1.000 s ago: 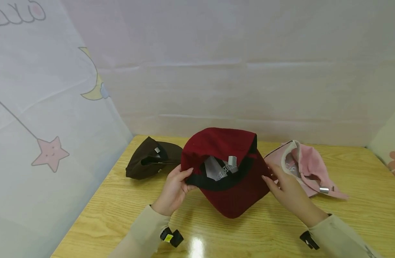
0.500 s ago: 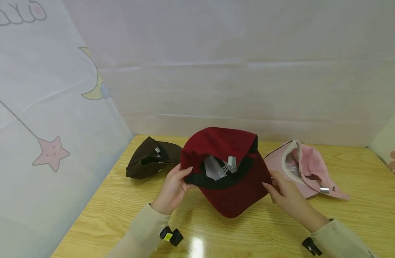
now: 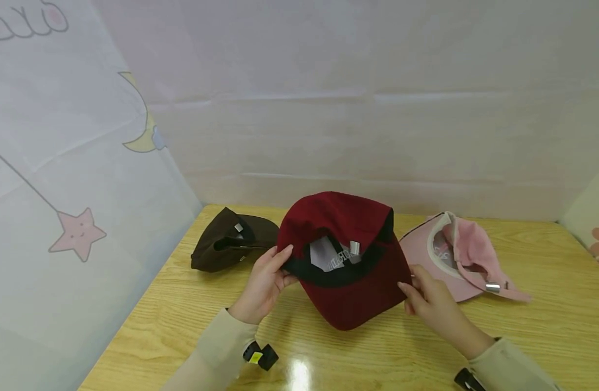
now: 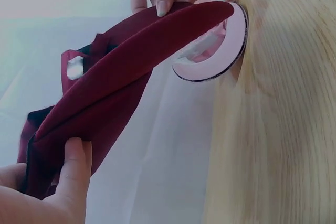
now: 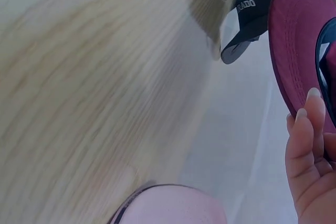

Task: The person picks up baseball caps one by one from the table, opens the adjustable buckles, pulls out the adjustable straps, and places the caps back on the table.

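Observation:
A dark red baseball cap [image 3: 335,217] is held up over the table, its inside and the underside of its brim turned toward me. My left hand [image 3: 265,282] grips the cap's left edge, thumb on the near side. On the right, my right hand [image 3: 433,301] pinches the brim edge between thumb and fingers. White lettering and a silver buckle show in the cap's opening. In the left wrist view the left hand [image 4: 63,187] holds the cap's band side. The right wrist view has the right hand's fingers [image 5: 304,135] on the brim [image 5: 296,40].
A dark brown cap [image 3: 211,244] lies on the wooden table [image 3: 182,336] at the left. At the right lies a pink cap [image 3: 475,244] with its strap and buckle toward me. A pale cloth backdrop [image 3: 353,136] stands behind the table.
My right hand has slid slightly down along the brim's right edge. The red cap has tilted a little, while my left hand keeps its grip. The other caps stay put.

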Action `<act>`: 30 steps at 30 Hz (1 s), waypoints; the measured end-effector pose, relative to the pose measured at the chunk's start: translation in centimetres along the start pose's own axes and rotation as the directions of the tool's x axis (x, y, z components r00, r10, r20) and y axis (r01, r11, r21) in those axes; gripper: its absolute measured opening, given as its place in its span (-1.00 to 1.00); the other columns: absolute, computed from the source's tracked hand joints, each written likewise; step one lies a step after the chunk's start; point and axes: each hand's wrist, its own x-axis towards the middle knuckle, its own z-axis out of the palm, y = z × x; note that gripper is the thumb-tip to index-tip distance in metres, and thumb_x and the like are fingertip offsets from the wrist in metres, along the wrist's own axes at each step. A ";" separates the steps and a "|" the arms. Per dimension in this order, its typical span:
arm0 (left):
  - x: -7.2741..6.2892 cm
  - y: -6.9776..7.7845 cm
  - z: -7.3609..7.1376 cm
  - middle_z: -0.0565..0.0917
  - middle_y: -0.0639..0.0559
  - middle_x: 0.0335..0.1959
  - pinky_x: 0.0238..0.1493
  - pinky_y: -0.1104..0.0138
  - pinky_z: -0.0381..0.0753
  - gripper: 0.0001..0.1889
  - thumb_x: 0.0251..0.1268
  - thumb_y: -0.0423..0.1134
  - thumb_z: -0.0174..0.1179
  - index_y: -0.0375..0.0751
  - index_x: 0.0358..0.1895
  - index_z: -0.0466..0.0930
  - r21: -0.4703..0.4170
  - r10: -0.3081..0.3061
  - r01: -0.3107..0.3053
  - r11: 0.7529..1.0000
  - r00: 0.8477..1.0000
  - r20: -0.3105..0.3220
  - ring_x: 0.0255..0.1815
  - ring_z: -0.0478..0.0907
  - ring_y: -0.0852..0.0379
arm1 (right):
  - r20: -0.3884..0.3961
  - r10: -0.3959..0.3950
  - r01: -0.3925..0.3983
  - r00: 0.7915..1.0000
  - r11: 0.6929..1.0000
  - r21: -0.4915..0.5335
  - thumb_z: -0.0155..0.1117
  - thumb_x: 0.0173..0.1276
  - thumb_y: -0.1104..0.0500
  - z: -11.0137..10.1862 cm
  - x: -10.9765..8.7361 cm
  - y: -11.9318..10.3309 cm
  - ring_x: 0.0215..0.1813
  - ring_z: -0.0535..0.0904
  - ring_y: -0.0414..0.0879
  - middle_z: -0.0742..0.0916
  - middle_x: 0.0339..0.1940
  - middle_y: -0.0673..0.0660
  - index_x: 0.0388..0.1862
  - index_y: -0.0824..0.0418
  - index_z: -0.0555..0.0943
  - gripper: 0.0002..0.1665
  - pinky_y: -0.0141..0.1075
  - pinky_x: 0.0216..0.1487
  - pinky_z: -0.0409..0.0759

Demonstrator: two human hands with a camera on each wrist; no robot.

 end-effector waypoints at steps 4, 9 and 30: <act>-0.1 0.0 0.1 0.67 0.07 -0.33 -0.22 0.35 0.64 -0.77 0.54 -0.26 -0.02 -0.34 0.07 0.43 0.040 -0.004 0.003 0.999 0.999 0.033 -0.33 0.65 0.20 | -0.009 0.012 -0.012 1.000 1.000 0.016 0.15 0.15 0.70 0.1 0.1 -0.2 -0.72 0.39 -0.37 0.51 -0.76 -0.13 -0.05 0.38 0.43 -0.57 -0.50 -0.69 0.32; -0.4 -0.1 0.2 0.66 0.08 -0.28 -0.19 0.34 0.64 -0.77 0.51 -0.28 0.01 -0.32 0.10 0.39 0.075 -0.030 0.026 0.997 0.998 0.048 -0.28 0.65 0.18 | -0.021 0.039 -0.038 0.999 0.999 0.037 0.12 0.16 0.70 0.2 0.2 -0.5 -0.73 0.42 -0.32 0.54 -0.75 -0.10 -0.05 0.40 0.43 -0.59 -0.49 -0.70 0.34; -1.1 -1.9 1.0 0.67 -0.15 -0.05 -0.03 0.17 0.62 -0.56 0.37 -0.32 0.17 -0.51 0.21 0.37 0.287 -0.082 0.028 0.957 0.980 0.179 -0.14 0.65 0.11 | -0.058 0.181 -0.172 0.982 0.975 0.140 0.09 0.30 0.61 1.0 0.9 -1.8 -0.69 0.53 -0.28 0.60 -0.73 -0.01 -0.05 0.46 0.42 -0.73 -0.40 -0.65 0.48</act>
